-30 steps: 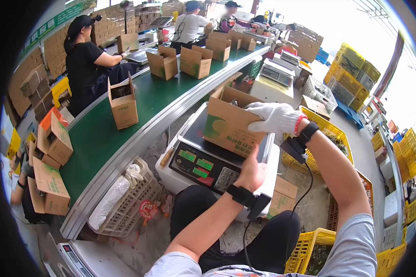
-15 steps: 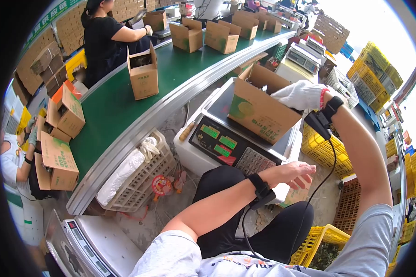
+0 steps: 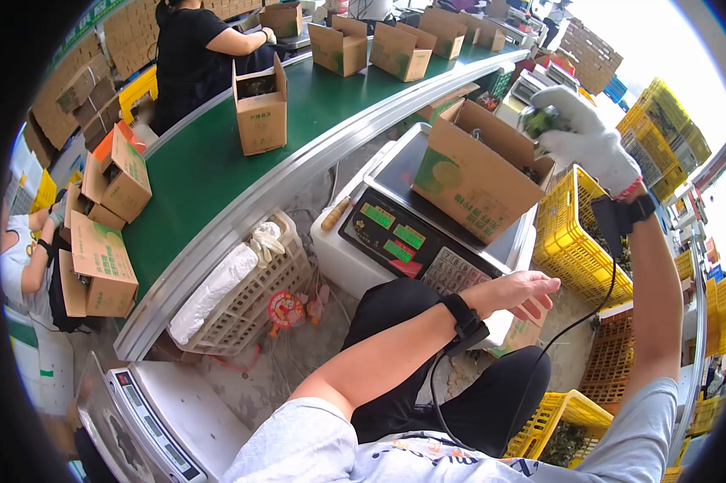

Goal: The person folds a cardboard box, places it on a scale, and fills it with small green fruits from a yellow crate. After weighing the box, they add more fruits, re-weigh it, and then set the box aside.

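Observation:
My right hand (image 3: pixel 584 137), in a white glove, is raised just beyond the far right corner of an open cardboard box (image 3: pixel 479 181). Its fingers are closed around a small green and dark roundish thing (image 3: pixel 540 121), whose kind I cannot make out. The box stands on the metal plate of a digital scale (image 3: pixel 411 241) with lit green displays; its contents are mostly hidden. My left hand (image 3: pixel 520 294) is bare and hovers over my knee by the scale's keypad, fingers loosely apart, holding nothing.
A green conveyor belt (image 3: pixel 194 193) carries several open boxes. Yellow crates (image 3: pixel 568 241) with dark green contents stand to the right and below. A white basket (image 3: pixel 246 298) sits left of the scale. Another scale (image 3: pixel 149 427) is at lower left. Two people work beyond the belt.
My right hand has come up out of the box and moved right, and the green thing now shows in its fingers. My left hand stays nearly in place. The view has shifted slightly.

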### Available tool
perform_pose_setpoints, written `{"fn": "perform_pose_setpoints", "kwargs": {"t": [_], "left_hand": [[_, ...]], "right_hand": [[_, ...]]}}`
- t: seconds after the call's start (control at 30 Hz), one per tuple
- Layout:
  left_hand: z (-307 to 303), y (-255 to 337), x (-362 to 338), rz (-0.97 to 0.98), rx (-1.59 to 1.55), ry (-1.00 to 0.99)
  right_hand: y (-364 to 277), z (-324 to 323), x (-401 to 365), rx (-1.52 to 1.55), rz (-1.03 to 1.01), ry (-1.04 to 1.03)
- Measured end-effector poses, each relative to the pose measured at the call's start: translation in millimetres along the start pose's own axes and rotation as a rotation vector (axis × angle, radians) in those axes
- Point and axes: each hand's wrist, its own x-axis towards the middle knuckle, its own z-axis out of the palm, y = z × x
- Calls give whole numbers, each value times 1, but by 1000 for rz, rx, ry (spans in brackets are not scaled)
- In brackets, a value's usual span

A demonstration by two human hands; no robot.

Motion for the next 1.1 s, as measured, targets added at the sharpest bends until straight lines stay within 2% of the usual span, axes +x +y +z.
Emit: {"fn": "perform_pose_setpoints", "kwargs": {"t": [0.03,0.07,0.13,0.17,0.23,0.27,0.37,0.4,0.53,0.6,0.63,0.7,0.73,0.8,0.83,0.9,0.93,0.97,1.03,1.1], "left_hand": [[0,0,0,2,13,10],[1,1,-1,9,20,19],[1,1,-2,10,20,18],[2,1,-2,13,26,13],[2,0,-2,7,27,14],[2,-1,-1,-3,34,12],[4,-3,2,-14,41,7],[3,-3,2,-14,39,8],[3,-2,-1,-9,29,27],[2,-4,2,4,27,12],[3,-4,3,0,29,6],[4,-3,3,1,32,11],[4,-4,4,-2,36,7],[3,-5,3,23,-8,6],[3,-5,3,23,-5,8],[2,-5,3,25,-18,-20],[3,-5,2,11,-13,-15],[3,-6,2,5,-12,-19],[4,-6,2,4,-9,-24],[5,-7,1,5,-3,-34]], "right_hand": [[5,-6,-3,68,-49,72],[2,-11,-8,71,-47,66],[-3,-20,-19,42,-27,211],[3,-23,-21,47,-23,207],[10,-26,-24,379,10,205],[10,-22,-27,438,43,199],[19,-16,-24,307,26,259],[22,-10,-23,413,39,300],[22,-8,-9,431,57,231],[23,-3,5,-140,57,120],[16,3,12,-141,62,125],[-1,19,29,-762,-64,-155],[1,25,34,-762,-60,-150],[9,42,47,-718,-273,-165],[-10,51,47,-804,-8,-266],[20,62,64,-992,-37,-470],[3,62,63,-1022,64,-508],[6,62,62,-1018,69,-506],[18,64,62,-764,-46,-422],[33,69,54,-707,-159,-330]]}}
